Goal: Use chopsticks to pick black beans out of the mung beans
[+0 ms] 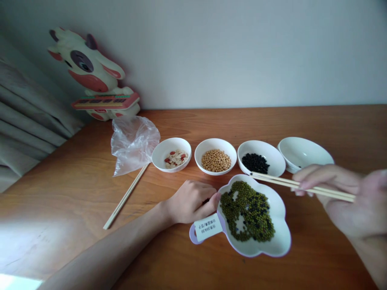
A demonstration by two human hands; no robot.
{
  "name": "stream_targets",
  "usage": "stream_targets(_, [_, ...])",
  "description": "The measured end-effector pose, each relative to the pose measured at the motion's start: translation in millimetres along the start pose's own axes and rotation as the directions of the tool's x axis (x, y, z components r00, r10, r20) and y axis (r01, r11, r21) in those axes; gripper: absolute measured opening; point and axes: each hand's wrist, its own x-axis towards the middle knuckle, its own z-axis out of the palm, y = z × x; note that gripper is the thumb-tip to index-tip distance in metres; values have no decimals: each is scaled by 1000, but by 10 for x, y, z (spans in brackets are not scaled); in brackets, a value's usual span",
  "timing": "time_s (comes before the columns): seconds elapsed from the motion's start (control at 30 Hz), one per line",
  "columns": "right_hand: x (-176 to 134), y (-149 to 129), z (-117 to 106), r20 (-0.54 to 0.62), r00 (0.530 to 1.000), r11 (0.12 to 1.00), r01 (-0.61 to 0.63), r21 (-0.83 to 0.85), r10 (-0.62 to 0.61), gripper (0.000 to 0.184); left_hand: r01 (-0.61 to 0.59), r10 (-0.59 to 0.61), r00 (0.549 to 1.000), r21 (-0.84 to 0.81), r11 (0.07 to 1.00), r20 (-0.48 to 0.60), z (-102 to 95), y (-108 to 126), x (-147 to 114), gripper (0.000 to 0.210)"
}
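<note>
My right hand (341, 193) grips a pair of wooden chopsticks (287, 182). Their tips are close together above the near rim of the bowl of black beans (273, 161), with a small dark bean (251, 174) seen at them. Curled at the left edge of a flower-shaped dish (279, 237), my left hand (192, 201) holds its rim with thumb and fingers. In the dish, green mung beans (242, 229) lie mixed with black beans. The dish's purple handle (196, 237) carries a white label (208, 226).
Left in the bowl row are a bowl of pale and red nut pieces (172, 167) and a bowl of yellow soybeans (216, 173). A white bowl (305, 151) with a dark speck stands right. Left lie spare chopsticks (125, 197), a plastic bag (133, 141) and a cow toy (90, 72).
</note>
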Motion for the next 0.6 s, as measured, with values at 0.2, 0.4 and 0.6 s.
stream_targets(0.2, [59, 40, -158, -173, 984, 998, -43, -36, 36, 80, 3, -3, 1000, 2, 1000, -12, -9, 7, -1, 45])
stream_targets(0.4, [-49, -19, 95, 201, 979, 1000, -24, -17, 27, 82, 9, -8, 1000, 7, 1000, -10, -5, -3, -12, 44])
stream_targets(0.6, [-103, 60, 366, 366, 930, 997, 64, -52, -40, 65, -3, 3, 1000, 7, 1000, -15, -3, -8, -7, 44])
